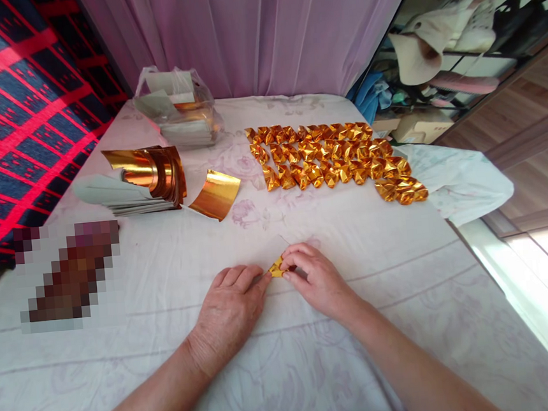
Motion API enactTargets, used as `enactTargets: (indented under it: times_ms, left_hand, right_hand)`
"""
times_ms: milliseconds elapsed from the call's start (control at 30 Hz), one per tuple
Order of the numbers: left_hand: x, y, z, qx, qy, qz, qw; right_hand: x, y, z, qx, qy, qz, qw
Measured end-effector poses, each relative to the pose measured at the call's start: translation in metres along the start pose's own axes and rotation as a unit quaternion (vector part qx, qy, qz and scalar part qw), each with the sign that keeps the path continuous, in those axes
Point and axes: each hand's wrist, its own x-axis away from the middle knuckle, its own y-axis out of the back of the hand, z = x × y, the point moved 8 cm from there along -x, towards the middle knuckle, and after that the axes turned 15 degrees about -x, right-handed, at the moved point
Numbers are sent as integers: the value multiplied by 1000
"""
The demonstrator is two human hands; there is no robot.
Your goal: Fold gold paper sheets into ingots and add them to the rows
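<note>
Though mostly hidden, gold paper (276, 270) between both hands' fingers (261, 282)

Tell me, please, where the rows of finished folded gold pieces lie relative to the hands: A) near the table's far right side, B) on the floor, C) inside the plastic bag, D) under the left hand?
A: the folded gold pieces sit in rows on the white cloth far right of both hands, beyond the right hand.

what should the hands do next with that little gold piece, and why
Probably finish pressing the last fold. Both the left hand and right hand pinch a small gold paper flat on the cloth, and it looks flatter than the puffed folded pieces lined up in rows beyond.
</note>
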Motion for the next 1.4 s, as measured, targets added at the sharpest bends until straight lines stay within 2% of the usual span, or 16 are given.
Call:
enactTargets:
  times_ms: [233,433,733,1033,1400]
  left_hand:
    - [5,0,4,10,-23,-28,999]
    - [10,1,2,-27,-49,-40,998]
    - [9,8,-2,-57,-14,-71,996]
    - [0,4,-8,-79,13,7,997]
    - [6,2,0,-38,2,-14,999]
  right_hand:
    - [1,1,-2,-7,10,5,1000]
    - [1,1,0,-4,16,13,1000]
    - [0,1,0,-6,27,-10,1000]
    - [0,2,1,6,28,-13,1000]
    - [-1,1,1,8,30,-15,999]
